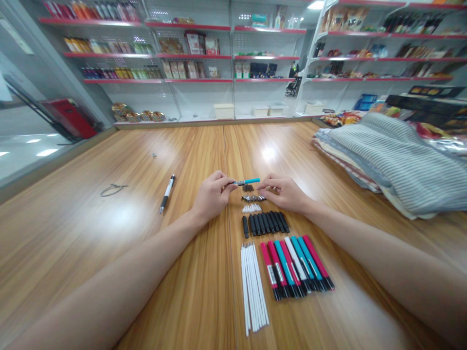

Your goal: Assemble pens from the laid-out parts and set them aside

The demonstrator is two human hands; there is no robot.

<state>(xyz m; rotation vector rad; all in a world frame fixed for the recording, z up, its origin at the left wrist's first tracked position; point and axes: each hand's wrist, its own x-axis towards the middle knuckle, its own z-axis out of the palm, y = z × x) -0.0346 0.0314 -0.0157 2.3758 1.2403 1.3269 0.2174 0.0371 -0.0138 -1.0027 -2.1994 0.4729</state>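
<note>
My left hand (214,195) is closed on a blue pen barrel (251,181), which lies level and points right. My right hand (286,194) sits just past the barrel's blue end, its fingertips pinched together; anything between them is too small to make out. Below the barrel is a small pile of dark springs or similar tiny parts (248,188). Shiny metal pen tips (253,198) lie by my right fingers, with little white pieces (251,208) nearer me. Then come a row of black grip sleeves (268,223), white refills (253,287) and red, blue and white pen barrels (295,265).
A black-and-white pen (167,193) lies left of my left hand, with a looped cord (112,189) farther left. Folded striped cloths (397,160) are stacked at the right. Stocked shelves (195,56) stand beyond the wooden table (189,291).
</note>
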